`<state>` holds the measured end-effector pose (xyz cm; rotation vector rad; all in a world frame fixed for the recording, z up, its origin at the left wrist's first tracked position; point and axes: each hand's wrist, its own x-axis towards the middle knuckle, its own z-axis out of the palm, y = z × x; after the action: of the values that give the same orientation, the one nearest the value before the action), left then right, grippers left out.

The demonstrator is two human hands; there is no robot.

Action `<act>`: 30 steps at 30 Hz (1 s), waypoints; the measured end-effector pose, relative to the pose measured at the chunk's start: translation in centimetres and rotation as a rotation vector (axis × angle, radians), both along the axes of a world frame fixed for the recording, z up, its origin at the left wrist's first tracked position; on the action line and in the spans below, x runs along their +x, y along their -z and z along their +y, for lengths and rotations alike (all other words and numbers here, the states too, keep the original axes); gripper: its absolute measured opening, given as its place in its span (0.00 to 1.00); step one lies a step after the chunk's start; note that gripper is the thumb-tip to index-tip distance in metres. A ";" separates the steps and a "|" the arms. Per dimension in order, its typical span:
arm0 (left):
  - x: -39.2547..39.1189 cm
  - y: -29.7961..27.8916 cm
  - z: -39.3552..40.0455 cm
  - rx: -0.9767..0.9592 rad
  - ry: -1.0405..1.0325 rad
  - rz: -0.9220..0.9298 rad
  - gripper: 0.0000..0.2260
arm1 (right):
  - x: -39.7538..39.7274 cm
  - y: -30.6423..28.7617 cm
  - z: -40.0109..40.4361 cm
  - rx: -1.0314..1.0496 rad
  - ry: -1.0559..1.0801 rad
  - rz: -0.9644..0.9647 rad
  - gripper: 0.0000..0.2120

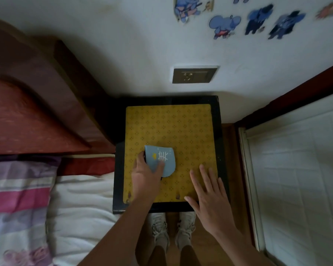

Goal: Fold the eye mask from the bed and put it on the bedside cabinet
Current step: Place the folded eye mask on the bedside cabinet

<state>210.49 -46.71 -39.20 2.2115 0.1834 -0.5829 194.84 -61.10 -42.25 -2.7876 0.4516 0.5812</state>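
The folded eye mask [164, 157] is light blue with a white mark and a small yellow shape. It lies on the yellow patterned top of the bedside cabinet [173, 127], near the middle left. My left hand [145, 174] grips its left and lower edge, thumb at the fold, fingers laid over the front. My right hand [210, 191] hovers flat and spread over the cabinet's front right part, holding nothing and apart from the mask.
The cabinet has a black frame and stands against a white wall with a socket [194, 74]. The bed with a white sheet [81, 204] and a striped pillow [17, 196] lies to the left, its red headboard [33, 116] behind. A white panel [300, 169] stands on the right.
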 end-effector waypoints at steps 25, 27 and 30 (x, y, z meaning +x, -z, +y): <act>-3.2 -0.8 -1.2 0.521 0.982 -0.308 0.33 | -0.3 0.9 0.1 -0.006 0.009 -0.028 0.36; -3.4 -1.9 -1.2 0.508 0.960 -0.308 0.32 | -0.1 0.7 0.1 -0.009 0.003 -0.011 0.36; -3.1 -4.3 -0.5 0.493 0.914 -0.329 0.30 | 0.1 -0.4 0.1 0.015 0.014 -0.008 0.35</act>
<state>207.37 -47.17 -34.91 2.7790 -0.9996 -0.6739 194.91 -61.00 -41.80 -2.7693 0.4619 0.5675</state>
